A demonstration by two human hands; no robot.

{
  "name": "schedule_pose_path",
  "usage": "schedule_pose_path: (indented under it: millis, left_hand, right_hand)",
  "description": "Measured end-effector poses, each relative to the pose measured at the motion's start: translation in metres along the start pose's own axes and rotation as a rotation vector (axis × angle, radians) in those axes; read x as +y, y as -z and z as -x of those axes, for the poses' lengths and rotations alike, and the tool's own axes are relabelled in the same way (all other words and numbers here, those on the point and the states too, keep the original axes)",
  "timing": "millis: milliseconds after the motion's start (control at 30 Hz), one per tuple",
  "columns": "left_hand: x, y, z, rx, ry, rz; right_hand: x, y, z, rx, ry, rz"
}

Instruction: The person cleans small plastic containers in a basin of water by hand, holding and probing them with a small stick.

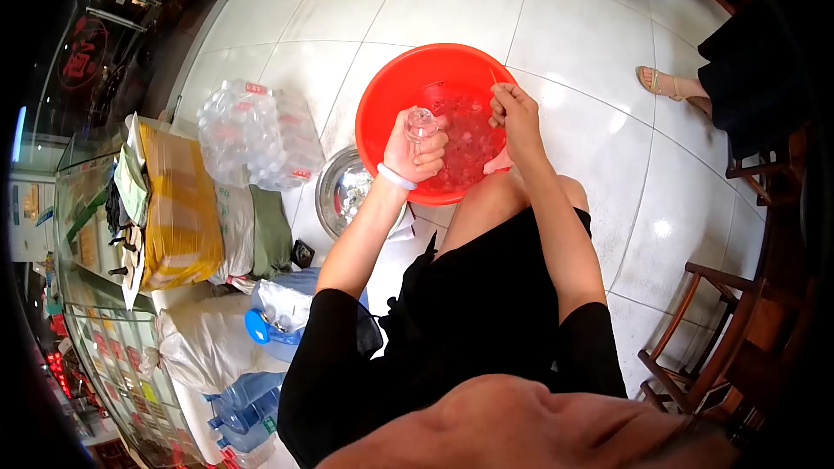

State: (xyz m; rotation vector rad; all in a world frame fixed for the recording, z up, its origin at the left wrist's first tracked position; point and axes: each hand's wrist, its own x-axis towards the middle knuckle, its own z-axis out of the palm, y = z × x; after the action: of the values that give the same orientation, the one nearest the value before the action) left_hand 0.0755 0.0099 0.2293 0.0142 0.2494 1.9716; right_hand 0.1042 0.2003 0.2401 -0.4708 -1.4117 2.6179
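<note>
In the head view, my left hand [408, 156] is wrapped around a small clear glass vessel [420, 124], its round end facing up. It is over the left side of a red basin [382, 78]. Above the basin's right rim, my right hand [517, 115] pinches a thin, light-brown stick [493, 75] that points up and away. Many small clear pieces [460, 135] lie in the basin, apparently in water; their exact kind is too small to tell. Left of the basin, partly behind my left forearm, is a metal bowl [327, 195] with small shiny pieces inside.
Wrapped packs of clear bottles [252, 135] stand left on the tiled floor [573, 35]. Nearer are a taped carton [178, 208], sacks [208, 339] and blue water jugs [248, 404]. At right are a wooden stool [704, 330] and another person's sandaled foot [665, 84].
</note>
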Motion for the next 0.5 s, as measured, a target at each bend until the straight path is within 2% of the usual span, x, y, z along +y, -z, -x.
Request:
schedule_pose_path:
  millis: [133,200,333,500]
  left_hand:
    - [-0.005,-0.008,0.003,0.044,-0.001,-0.052]
    - [-0.006,-0.009,0.002,-0.043,0.075,-0.092]
    - [-0.008,-0.012,0.002,0.001,0.096,-0.111]
    - [-0.009,-0.013,-0.002,-0.106,0.157,-0.142]
  right_hand:
    - [0.001,0.0,0.0,-0.023,0.008,-0.009]
    - [-0.001,0.0,0.001,-0.015,-0.005,-0.001]
    - [-0.001,0.0,0.0,-0.017,-0.01,-0.004]
    - [-0.005,-0.003,0.0,-0.017,-0.007,0.011]
